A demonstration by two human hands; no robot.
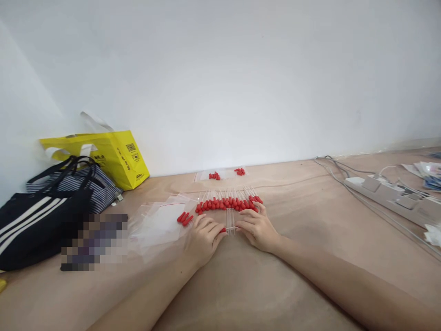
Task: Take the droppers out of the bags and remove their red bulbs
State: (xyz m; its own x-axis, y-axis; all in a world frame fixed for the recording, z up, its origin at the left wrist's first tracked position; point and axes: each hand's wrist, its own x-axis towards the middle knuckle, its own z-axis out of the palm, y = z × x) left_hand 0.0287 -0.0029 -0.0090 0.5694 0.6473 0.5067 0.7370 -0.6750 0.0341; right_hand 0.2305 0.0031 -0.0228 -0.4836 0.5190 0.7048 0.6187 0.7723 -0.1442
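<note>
A row of several clear thin tubes with red caps (pixel 228 202) lies on the tan table (pixel 241 285). My left hand (pixel 204 238) and my right hand (pixel 257 227) rest side by side just in front of that row. Between their fingertips is a small bundle of clear tubes (pixel 230 225), with one red cap by my left fingers. Both hands' fingers are curled and pinched on this bundle. A few loose red-capped tubes (pixel 184 218) lie left of the row, on clear plastic bags (pixel 158 224).
A clear bag with more red-capped pieces (pixel 225 174) lies by the white wall. At the left stand a yellow bag (pixel 113 156) and a black striped bag (pixel 48 216). A white power strip (pixel 396 197) with cables sits at the right.
</note>
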